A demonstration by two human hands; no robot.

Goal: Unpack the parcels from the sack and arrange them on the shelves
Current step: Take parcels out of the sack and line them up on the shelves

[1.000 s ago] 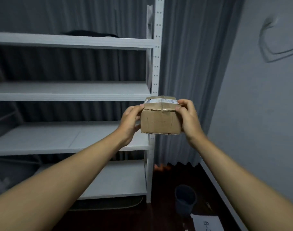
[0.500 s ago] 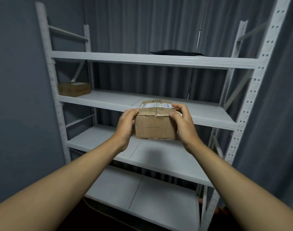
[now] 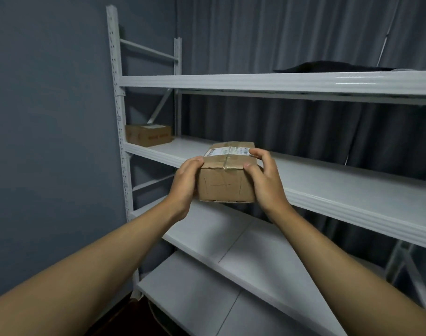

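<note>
I hold a small brown cardboard parcel [image 3: 225, 180] with a white label on top, in front of the white metal shelving [image 3: 255, 81]. My left hand [image 3: 186, 184] grips its left side and my right hand [image 3: 264, 181] grips its right side, fingers curled over the top edge. The parcel hangs in the air at the front edge of the second shelf [image 3: 328, 187], near that shelf's left half. Another brown parcel [image 3: 149, 135] sits at the far left end of the same shelf. The sack is out of sight.
A dark flat item [image 3: 328, 66] lies on the top shelf at the right. Two lower shelves [image 3: 243, 241] run below the parcel. A grey wall [image 3: 49, 141] closes the left side, and dark curtains [image 3: 280, 32] hang behind the rack.
My view has swung left along the rack, from its right post to its left end. The parcel, still held in both hands, has come closer to the second shelf's front edge.
</note>
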